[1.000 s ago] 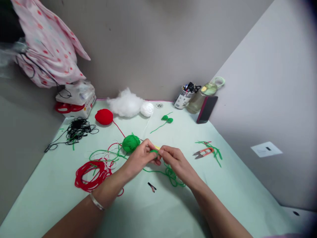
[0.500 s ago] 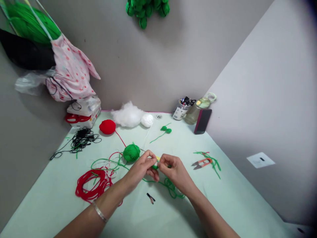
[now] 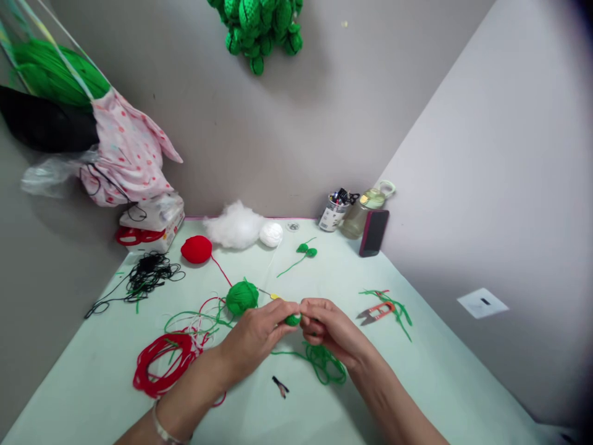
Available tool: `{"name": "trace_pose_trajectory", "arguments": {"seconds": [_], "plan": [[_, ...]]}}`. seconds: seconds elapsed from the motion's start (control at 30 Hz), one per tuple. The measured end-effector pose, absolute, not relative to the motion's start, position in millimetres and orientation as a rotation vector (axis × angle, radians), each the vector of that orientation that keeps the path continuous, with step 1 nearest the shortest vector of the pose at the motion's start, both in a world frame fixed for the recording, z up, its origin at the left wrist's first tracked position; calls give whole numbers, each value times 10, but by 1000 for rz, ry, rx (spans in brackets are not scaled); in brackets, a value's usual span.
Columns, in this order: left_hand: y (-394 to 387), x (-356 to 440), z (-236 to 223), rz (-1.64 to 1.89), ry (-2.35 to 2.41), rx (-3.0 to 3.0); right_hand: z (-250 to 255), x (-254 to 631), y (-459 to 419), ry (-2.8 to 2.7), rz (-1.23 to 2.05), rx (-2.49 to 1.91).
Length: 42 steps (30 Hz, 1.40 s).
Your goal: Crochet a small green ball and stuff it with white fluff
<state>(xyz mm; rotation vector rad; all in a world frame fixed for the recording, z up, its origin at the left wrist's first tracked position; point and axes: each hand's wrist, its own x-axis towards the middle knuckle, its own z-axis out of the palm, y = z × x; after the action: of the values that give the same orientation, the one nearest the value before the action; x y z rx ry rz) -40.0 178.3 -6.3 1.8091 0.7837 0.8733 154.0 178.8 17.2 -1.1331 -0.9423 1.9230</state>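
Above the middle of the worktop (image 3: pixel 245 411), the left hand (image 3: pixel 254 337) has its fingers gripping a small green piece (image 3: pixel 293 319), seemingly steadying it for the right hand (image 3: pixel 334 330), fingers pinched shut at its edge, on what I can't tell. A yellow-handled tool (image 3: pixel 274 296) juts past the left hand, apparently parked; loose green yarn (image 3: pixel 327 364) lies close, probably so nothing tugs.

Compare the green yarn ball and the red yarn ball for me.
The green yarn ball looks rounder; the red yarn ball looks flatter. The green yarn ball sits just beyond the left hand; the red yarn ball lies farther back, beside the white stuffing. Their colours differ, green against red. Both rest on the pale tabletop.
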Motion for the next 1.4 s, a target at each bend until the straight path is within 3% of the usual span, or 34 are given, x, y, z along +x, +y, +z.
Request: {"name": "trace_pose_trajectory", "arguments": {"seconds": [0.97, 1.4], "plan": [[1703, -331, -42, 1400, 855, 2128, 272, 1571, 1677, -473, 2146, -744], [1282, -432, 90, 1000, 897, 1474, 405, 1541, 1529, -821, 2242, -767]]}}
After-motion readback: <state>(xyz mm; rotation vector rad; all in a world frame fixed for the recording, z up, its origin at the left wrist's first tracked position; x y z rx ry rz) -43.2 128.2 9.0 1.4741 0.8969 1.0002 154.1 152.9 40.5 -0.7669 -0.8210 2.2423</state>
